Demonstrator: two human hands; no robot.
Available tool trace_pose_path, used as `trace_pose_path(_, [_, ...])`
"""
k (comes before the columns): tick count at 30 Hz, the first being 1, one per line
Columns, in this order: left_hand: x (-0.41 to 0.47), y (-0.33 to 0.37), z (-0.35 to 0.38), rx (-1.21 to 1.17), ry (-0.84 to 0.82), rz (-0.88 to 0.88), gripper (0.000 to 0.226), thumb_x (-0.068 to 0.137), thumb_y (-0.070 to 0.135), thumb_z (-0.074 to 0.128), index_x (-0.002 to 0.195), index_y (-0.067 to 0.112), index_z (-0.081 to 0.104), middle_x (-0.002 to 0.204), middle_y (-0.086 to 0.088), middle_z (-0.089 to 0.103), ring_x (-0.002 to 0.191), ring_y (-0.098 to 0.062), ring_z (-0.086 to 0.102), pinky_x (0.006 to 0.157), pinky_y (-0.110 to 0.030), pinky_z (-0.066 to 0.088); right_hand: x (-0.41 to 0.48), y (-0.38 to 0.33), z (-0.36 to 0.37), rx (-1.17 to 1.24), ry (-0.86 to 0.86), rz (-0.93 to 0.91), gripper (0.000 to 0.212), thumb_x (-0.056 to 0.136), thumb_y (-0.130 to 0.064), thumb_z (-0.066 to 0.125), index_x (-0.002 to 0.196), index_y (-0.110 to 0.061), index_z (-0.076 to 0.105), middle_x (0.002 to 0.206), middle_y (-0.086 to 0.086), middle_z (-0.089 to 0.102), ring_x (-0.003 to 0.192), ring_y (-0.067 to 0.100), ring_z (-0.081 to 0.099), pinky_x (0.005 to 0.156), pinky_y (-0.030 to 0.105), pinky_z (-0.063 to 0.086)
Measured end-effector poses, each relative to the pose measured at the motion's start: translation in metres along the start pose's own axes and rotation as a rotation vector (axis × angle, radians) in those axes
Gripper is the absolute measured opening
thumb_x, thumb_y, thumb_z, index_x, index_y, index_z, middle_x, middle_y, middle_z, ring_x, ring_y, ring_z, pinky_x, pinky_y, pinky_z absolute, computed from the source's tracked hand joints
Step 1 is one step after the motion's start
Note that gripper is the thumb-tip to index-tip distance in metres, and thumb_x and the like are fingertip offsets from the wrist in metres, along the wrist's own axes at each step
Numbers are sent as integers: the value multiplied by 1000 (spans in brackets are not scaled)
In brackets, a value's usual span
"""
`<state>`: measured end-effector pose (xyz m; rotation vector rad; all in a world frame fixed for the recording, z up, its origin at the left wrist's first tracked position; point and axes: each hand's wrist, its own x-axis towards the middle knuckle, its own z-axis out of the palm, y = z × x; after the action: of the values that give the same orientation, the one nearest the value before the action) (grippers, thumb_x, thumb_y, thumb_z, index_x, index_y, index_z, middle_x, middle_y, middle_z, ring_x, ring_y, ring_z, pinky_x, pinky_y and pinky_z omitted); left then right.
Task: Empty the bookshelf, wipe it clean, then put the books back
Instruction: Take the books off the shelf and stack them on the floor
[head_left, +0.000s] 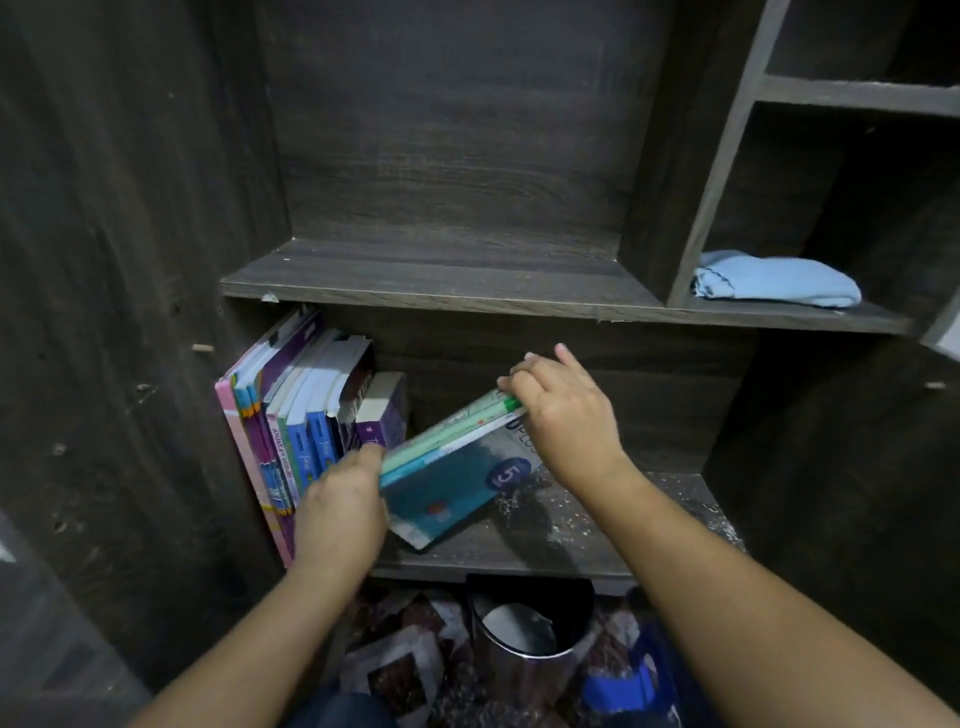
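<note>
Left hand (343, 499), at about 7 o'clock from the middle of the head view, grasps the lower end of the tilted books (452, 488). Its fingertips are at their edge and the back of the hand faces the camera. The right hand (561, 410), near the middle at about 4 o'clock, has its fingers curled over the upper end of the same bundle and pinches it.

The tilted books are a thin bundle with a teal cover bearing a "5" on the near side and green-edged books behind it. They slant from 7 o'clock up toward 3 o'clock, and the bottom corner is at the lower board (597, 540) of the bookshelf (467, 156). That board is speckled with dust to the right of the bundle.

The standing books (306, 415) are at 8 o'clock, leaning against the left wall of the same compartment, just beside the left hand.

A blue cloth (774, 283) lies crumpled at 2 o'clock in the side compartment one level higher.

Below the bookshelf at 6 o'clock stands a metal bin (524, 639) on a patterned floor (400, 670).
</note>
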<state>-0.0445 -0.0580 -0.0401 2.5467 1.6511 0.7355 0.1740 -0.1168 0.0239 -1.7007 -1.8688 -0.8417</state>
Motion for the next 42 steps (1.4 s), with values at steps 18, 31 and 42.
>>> trace_pose_path(18, [-17, 183, -38, 47, -128, 673, 18, 85, 27, 66, 103, 29, 64, 99, 5, 68, 94, -17, 62, 84, -32, 45, -109, 43, -139, -159, -654, 471, 22, 87, -30, 64, 109, -27, 60, 90, -3, 61, 73, 19, 53, 60, 32, 40])
trace_pose_path(31, [-143, 326, 32, -60, -550, 982, 20, 85, 31, 69, 99, 21, 59, 100, -1, 66, 98, -25, 59, 84, -35, 41, -301, 85, -217, -74, -957, 847, 33, 85, -21, 68, 117, -25, 62, 95, 2, 65, 74, 19, 53, 63, 29, 45])
trace_pose_path(42, [-242, 393, 144, -126, -970, 1063, 17, 96, 26, 54, 113, 26, 54, 115, -1, 55, 103, -21, 52, 85, -35, 40, -458, 125, -209, -32, -1160, 1043, 32, 91, -23, 57, 122, -28, 61, 106, 4, 65, 89, 26, 60, 71, 35, 46])
